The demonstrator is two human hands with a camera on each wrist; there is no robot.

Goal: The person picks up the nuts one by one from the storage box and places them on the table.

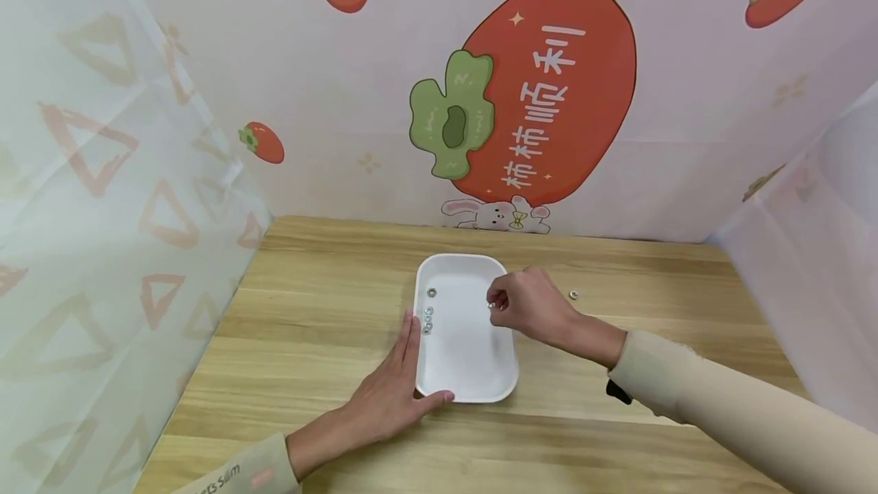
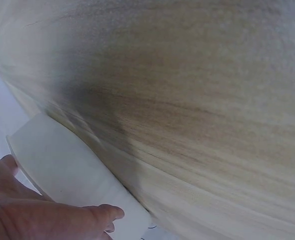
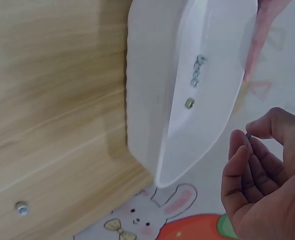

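Observation:
A white tray lies on the wooden table between the hands. The left hand rests against its left side, fingers straight along the wall and thumb on the near rim. Above the tray's right edge, the right hand pinches a small metal nut between thumb and fingertip; the fingers mostly hide it. Along the tray's left side sit several silvery nuts in a row. A more yellowish nut lies a little apart from them, toward the far end.
One loose nut lies on the table to the right of the right hand. A printed wall sheet with persimmons and a rabbit stands along the table's far edge. More patterned sheets flank the left and right sides.

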